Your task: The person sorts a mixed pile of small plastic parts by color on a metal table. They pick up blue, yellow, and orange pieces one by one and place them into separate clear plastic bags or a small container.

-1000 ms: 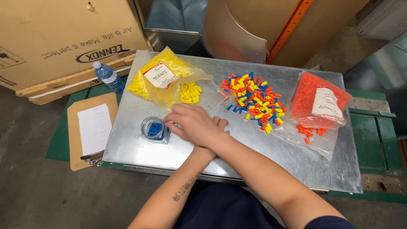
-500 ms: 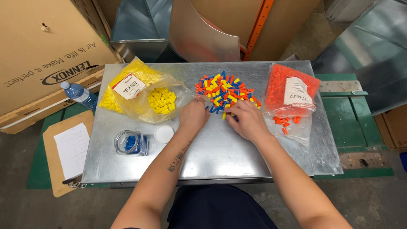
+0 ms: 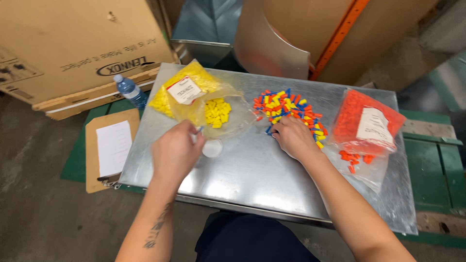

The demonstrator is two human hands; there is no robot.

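My left hand (image 3: 175,151) hovers over the left part of the metal table (image 3: 252,179), fingers curled, with a small blue piece (image 3: 199,129) showing at the fingertips. It hides the small clear container beneath it. A white round lid (image 3: 212,148) lies just to its right. My right hand (image 3: 292,137) rests palm down with its fingertips in the mixed pile of red, yellow and blue pieces (image 3: 286,103); I cannot see whether it grips any. A clear bag of yellow pieces (image 3: 194,92) lies behind the left hand.
A clear bag of orange pieces (image 3: 366,121) lies at the table's right, with a few spilled below it. Left of the table are a clipboard with paper (image 3: 111,148), a water bottle (image 3: 127,90) and a large cardboard box (image 3: 73,43). Bent sheet metal (image 3: 272,48) stands behind.
My left hand has drawn back from the mixed pile to the left, over the small container. My right hand stays at the pile. The view has shifted slightly.
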